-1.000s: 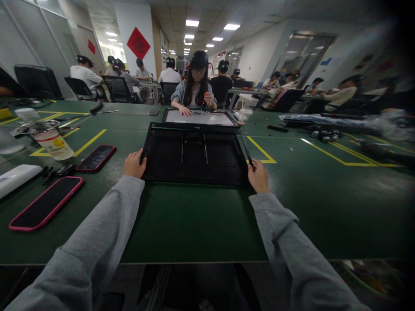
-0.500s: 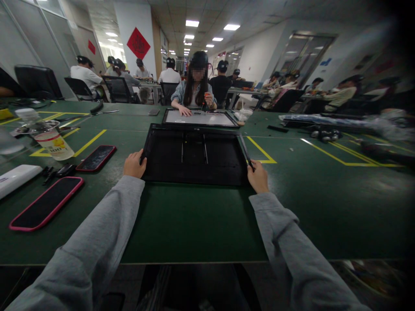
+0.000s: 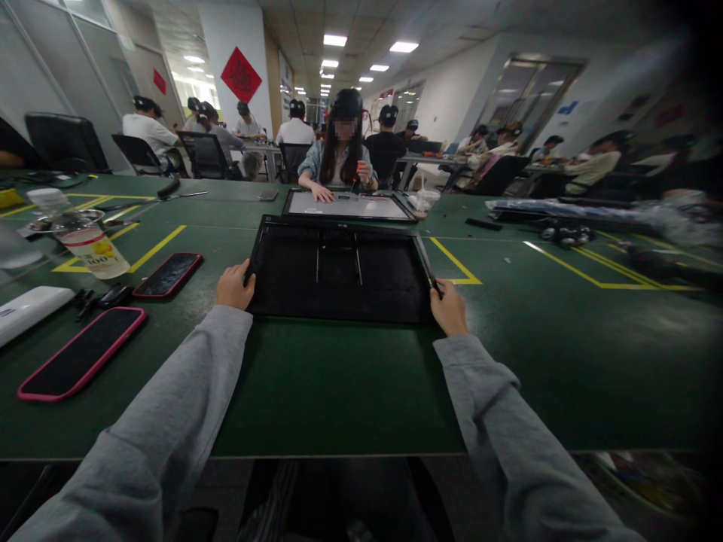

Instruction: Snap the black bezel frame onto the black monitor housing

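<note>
left hand (image 3: 234, 286): closed on the near-left corner of the black rectangular plastic panel (image 3: 339, 275), thumb on top of the rim, grey sleeve behind it.
right hand (image 3: 449, 307): closed on the panel's near-right corner, fingertips at the thin black strip (image 3: 426, 260) that runs along the right edge.
hands: well apart, one at each near corner.
panel: lies flat on the green table (image 3: 339, 391), straight ahead of the person, inner side up, two thin ribs in the middle.
left of panel: red-cased phone (image 3: 168, 274), pink-cased phone (image 3: 79, 352), clear plastic bottle (image 3: 84, 239) on its side, white flat box (image 3: 28, 310).
table marks: yellow tape lines (image 3: 457, 265) just beside the panel's right edge.
far side: a seated person (image 3: 342, 154), hand on a white-faced panel (image 3: 347, 205) that touches the black one's far edge.
</note>
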The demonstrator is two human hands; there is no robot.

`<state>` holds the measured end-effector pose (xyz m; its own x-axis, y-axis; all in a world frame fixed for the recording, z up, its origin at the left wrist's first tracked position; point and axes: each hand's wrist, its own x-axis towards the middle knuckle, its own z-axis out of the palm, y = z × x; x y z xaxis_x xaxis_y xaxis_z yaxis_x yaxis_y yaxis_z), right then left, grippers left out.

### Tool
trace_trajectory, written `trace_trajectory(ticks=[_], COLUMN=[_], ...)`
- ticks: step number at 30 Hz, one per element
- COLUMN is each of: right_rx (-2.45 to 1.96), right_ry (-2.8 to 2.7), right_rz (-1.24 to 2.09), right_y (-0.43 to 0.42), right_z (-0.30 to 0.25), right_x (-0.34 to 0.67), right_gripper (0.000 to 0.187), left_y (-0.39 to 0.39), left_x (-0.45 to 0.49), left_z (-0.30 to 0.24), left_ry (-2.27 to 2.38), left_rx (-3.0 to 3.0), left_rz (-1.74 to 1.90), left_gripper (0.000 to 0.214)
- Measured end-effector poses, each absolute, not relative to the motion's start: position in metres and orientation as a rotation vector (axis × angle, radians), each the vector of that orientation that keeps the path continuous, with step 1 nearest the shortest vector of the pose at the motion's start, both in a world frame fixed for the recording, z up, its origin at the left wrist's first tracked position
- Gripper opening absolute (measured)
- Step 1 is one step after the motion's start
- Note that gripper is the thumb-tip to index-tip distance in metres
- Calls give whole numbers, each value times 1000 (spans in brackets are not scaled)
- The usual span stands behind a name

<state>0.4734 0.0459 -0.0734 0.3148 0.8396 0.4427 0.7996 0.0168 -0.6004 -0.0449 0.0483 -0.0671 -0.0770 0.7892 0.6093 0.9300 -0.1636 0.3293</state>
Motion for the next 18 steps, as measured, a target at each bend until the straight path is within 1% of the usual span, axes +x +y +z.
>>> trace_trajectory(ticks=[18], right_rx=[-1775], right_ry=[-1464], right_rz=[83], right_y=[46], right_z=[-74], right_x=[474], right_gripper=[40], left_y=[47], left_x=[-45], left_z=[-66], left_ry=[-1917], left_rx=[-1985], left_rz=[-1019], left_gripper=[51])
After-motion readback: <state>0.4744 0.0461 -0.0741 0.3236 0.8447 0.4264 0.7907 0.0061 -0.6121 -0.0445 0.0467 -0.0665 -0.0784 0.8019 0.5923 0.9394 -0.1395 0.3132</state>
